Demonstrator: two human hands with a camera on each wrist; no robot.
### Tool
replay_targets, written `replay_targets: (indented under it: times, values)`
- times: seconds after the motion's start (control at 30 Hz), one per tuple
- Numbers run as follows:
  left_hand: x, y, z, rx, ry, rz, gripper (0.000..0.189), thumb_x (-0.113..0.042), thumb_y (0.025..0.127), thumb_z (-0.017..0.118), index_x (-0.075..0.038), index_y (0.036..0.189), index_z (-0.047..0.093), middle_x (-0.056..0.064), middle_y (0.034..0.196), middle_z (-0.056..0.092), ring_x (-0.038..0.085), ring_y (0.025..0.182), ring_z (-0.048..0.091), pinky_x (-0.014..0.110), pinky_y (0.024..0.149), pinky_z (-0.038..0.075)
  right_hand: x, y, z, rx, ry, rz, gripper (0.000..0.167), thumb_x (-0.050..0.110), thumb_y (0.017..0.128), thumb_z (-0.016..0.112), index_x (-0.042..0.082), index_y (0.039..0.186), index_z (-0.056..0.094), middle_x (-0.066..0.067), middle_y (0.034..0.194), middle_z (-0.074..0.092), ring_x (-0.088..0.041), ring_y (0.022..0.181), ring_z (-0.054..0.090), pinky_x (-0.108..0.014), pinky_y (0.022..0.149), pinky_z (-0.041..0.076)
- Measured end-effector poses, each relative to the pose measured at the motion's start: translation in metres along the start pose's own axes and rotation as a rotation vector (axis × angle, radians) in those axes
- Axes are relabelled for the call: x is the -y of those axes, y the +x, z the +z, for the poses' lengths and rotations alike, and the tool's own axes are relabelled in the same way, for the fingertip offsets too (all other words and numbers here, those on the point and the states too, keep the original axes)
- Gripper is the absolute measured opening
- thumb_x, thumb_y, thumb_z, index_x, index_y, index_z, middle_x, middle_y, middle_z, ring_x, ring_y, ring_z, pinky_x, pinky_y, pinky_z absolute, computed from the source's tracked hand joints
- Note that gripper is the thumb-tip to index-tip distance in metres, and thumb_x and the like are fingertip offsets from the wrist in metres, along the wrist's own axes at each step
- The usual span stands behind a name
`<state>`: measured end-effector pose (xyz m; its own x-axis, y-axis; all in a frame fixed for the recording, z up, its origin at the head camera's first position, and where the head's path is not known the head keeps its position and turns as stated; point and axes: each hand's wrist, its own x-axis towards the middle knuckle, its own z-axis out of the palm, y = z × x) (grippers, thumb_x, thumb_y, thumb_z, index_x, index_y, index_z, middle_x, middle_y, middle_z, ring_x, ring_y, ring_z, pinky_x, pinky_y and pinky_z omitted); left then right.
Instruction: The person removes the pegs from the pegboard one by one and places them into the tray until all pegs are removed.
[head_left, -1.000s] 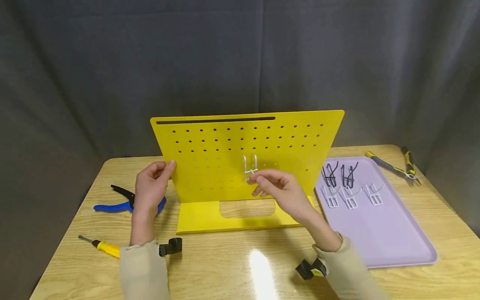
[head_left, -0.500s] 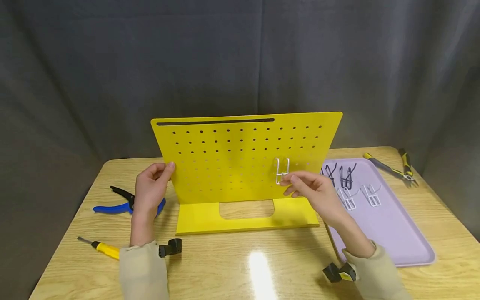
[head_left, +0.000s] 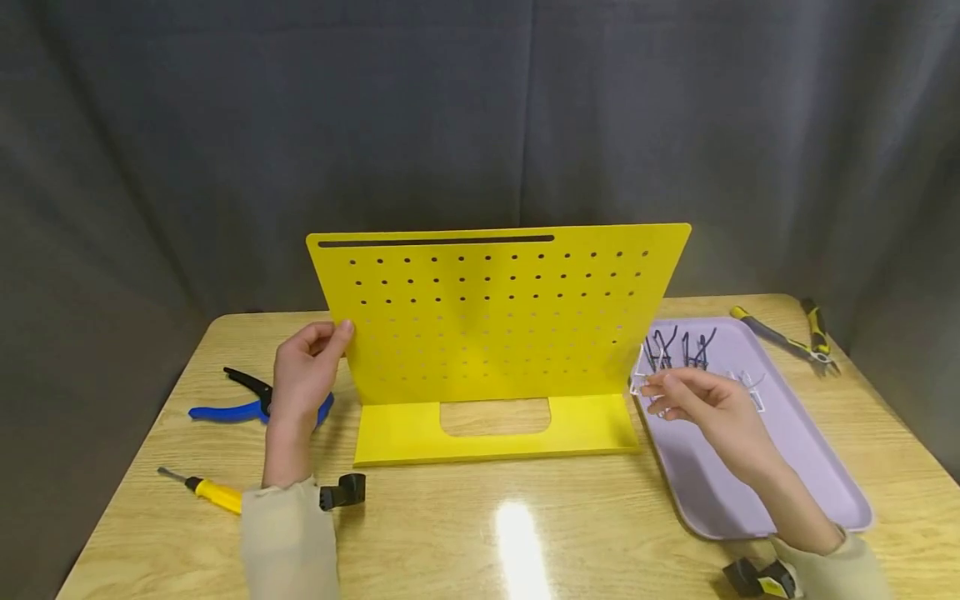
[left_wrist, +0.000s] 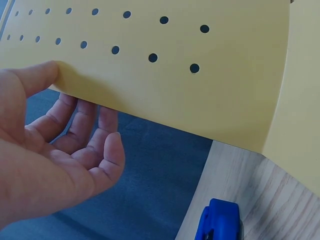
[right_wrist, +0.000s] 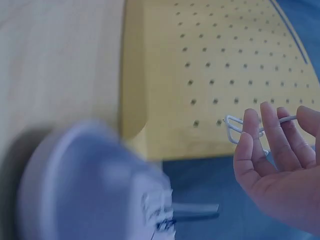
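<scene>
A yellow metal pegboard [head_left: 480, 333] stands upright on its bent base. My left hand [head_left: 306, 367] grips its left edge, thumb on the front face and fingers behind, which the left wrist view also shows. Off the board's right edge, above the tray, my right hand [head_left: 708, 408] holds a white double-wire pegboard hook [right_wrist: 231, 131] between thumb and fingers. Part of that hook is hidden by the fingers. On the lilac tray [head_left: 712, 492] lie black wire hooks [head_left: 697, 350] and more white hooks [head_left: 753, 392], partly covered by the right hand.
Blue-handled pliers [head_left: 228, 412] lie left of the board, partly behind the left wrist. A yellow screwdriver [head_left: 217, 495] is nearer the front. Yellow-and-black pliers [head_left: 776, 335] and a second such tool [head_left: 815, 325] rest beyond the tray's far right corner.
My right hand has carried the white hook rightward, from in front of the board's middle to past its right edge over the tray. My left hand keeps its grip on the board.
</scene>
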<state>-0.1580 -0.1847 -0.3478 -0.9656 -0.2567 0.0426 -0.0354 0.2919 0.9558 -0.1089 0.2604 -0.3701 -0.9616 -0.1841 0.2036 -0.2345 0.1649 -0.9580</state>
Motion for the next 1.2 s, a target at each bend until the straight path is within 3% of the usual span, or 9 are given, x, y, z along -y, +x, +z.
replay_targets:
  times: [0.3,0.63,0.9,1.2]
  values:
    - [0.001,0.0,0.0,0.0,-0.003,0.001,0.047,-0.039,0.096,0.057,0.004,0.115,0.061,0.014,0.101,0.059,0.033,0.102,0.054,0.034,0.089,0.038,-0.019,-0.023,-0.032,-0.031,-0.008,0.04,0.02,0.003,0.1,0.049,-0.005,0.108,0.065,0.0,0.097,0.072,-0.014,0.079,0.068,-0.025,0.068,0.054]
    - [0.0,0.0,0.0,-0.003,-0.012,0.002,0.046,-0.037,0.096,0.057,0.004,0.115,0.06,0.016,0.104,0.058,0.034,0.103,0.053,0.035,0.09,0.037,-0.032,-0.045,-0.05,-0.001,-0.197,0.19,0.025,0.011,0.101,0.048,-0.006,0.107,0.066,0.004,0.094,0.073,-0.013,0.082,0.069,-0.026,0.07,0.054]
    - [0.0,0.0,0.0,-0.005,-0.007,0.003,0.047,-0.038,0.096,0.057,0.005,0.115,0.06,0.017,0.105,0.058,0.033,0.102,0.053,0.036,0.09,0.036,-0.043,-0.052,-0.06,0.0,-0.181,0.212,0.022,0.008,0.1,0.05,-0.004,0.106,0.067,0.0,0.09,0.073,-0.014,0.077,0.069,-0.027,0.066,0.054]
    - [-0.001,0.0,0.0,0.0,-0.001,0.006,0.047,-0.039,0.096,0.057,0.004,0.115,0.06,0.018,0.104,0.058,0.034,0.102,0.053,0.037,0.091,0.036,-0.047,-0.054,-0.058,-0.035,-0.173,0.239,0.019,0.01,0.099,0.052,0.006,0.104,0.07,0.005,0.091,0.073,-0.013,0.077,0.07,-0.028,0.063,0.054]
